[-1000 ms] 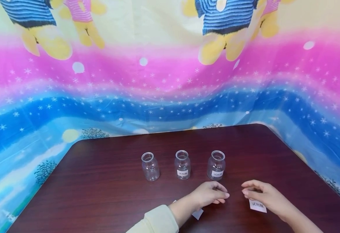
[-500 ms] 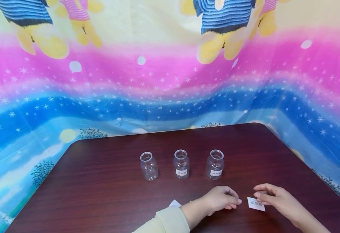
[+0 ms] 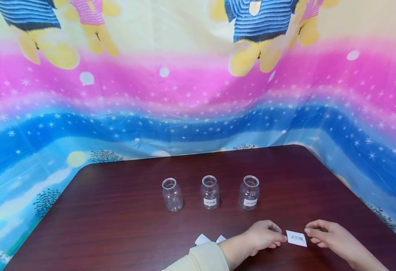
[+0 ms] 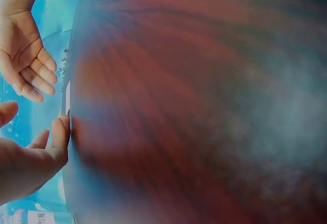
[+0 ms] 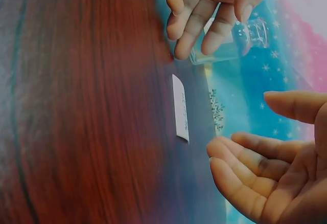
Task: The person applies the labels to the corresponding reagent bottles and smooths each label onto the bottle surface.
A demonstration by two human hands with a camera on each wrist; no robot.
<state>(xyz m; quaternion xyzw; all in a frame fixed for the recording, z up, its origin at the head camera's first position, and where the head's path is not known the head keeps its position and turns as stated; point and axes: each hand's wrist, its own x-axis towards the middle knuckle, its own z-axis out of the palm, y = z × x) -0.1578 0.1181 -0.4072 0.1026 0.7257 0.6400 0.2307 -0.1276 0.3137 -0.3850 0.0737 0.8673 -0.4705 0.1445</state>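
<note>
A white printed label [image 3: 296, 238] lies on the dark red table between my two hands. At its left edge are the fingertips of my left hand [image 3: 265, 238]; whether they touch it I cannot tell. My right hand [image 3: 333, 237] is held just off the right edge. In the right wrist view the label [image 5: 180, 109] has slightly curled ends, and the fingers of my right hand [image 5: 276, 168] are relaxed and hold nothing. My left hand [image 5: 217, 12] also shows loose fingers there. Behind stand the left glass bottle [image 3: 173, 195], the middle bottle [image 3: 210, 192] and the right bottle [image 3: 249, 193].
White paper pieces [image 3: 202, 239] lie beside my left sleeve [image 3: 202, 259], partly hidden by that arm. The middle and right bottles carry printed labels; the left one shows none. A patterned curtain [image 3: 191, 94] hangs behind the table [image 3: 133, 218].
My left hand has moved right to the label. My right hand has drawn away to the right, leaving the label uncovered. More of the paper pieces by the left sleeve now shows.
</note>
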